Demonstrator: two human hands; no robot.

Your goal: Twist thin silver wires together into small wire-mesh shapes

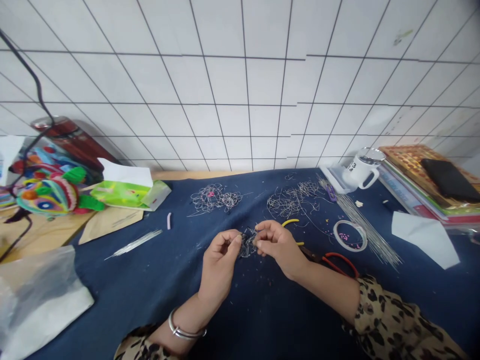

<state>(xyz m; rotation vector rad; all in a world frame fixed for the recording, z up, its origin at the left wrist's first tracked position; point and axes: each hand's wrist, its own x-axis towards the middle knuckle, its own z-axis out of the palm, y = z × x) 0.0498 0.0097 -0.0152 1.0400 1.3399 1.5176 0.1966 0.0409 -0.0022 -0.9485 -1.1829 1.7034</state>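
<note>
Wire tangle (247, 244) (beaded, perhaps) is pinched between left hand (219, 260) and right hand (279, 246).

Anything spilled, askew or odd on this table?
Tiny pink specks lie scattered over the blue cloth around the held wire clump, as if spilled; loose wire tangles sprawl behind it. Nothing looks damaged.

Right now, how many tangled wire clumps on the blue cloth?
3. One clump pinched between the left hand and right hand; a second clump farther back left; a third clump farther back right, near the white mug. More may hide under the hands.
</note>
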